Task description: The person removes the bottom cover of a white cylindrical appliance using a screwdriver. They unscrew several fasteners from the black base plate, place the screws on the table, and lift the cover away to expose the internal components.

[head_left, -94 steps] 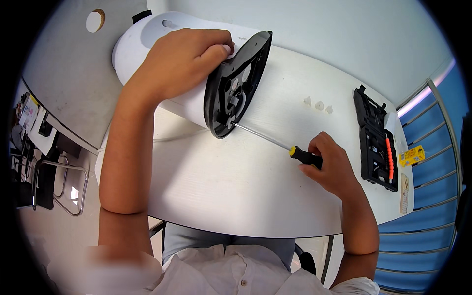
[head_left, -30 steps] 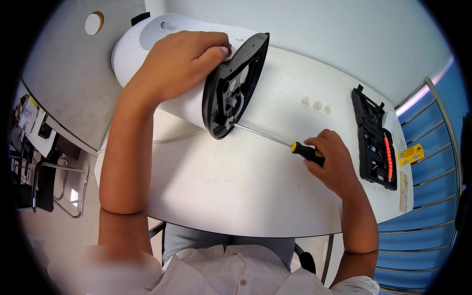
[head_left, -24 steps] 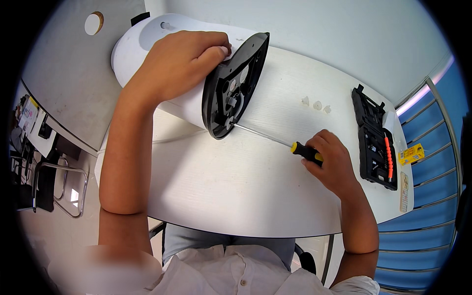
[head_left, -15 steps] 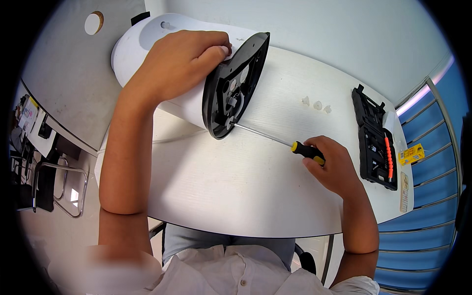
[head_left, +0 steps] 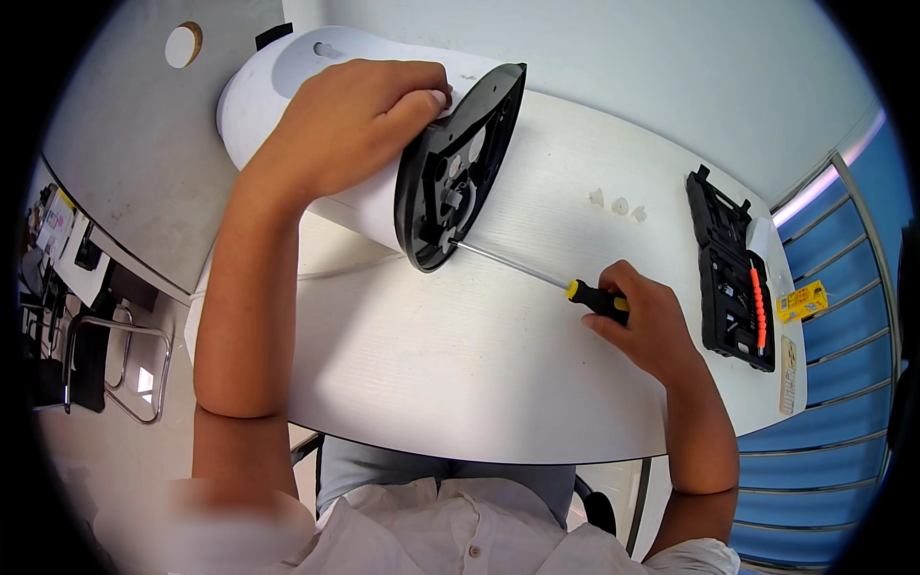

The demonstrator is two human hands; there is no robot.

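A white, rounded appliance (head_left: 251,107) lies on its side across the left of the white table, its black base (head_left: 411,216) facing right. My left hand (head_left: 350,125) is closed over the body just behind the base's rim, the fingertips out of sight. In my right hand (head_left: 654,324) is a screwdriver (head_left: 522,266) with a black and yellow handle, held between thumb and fingers. Its long metal shaft slants up to the left, and the tip sits in the lower end of the base. Whether a screw is there I cannot make out.
Several small whitish pieces (head_left: 620,206) lie beyond my right hand. At the table's right side are an open black tool case (head_left: 714,220) with an orange-red flexible shaft (head_left: 758,307), and a small yellow box (head_left: 801,301). A metal railing (head_left: 848,345) stands past that edge. A cable (head_left: 350,273) runs under the appliance.
The fingers and thumb of my right hand have shifted around the screwdriver handle, the thumb slightly further left. The left hand and appliance keep their place.
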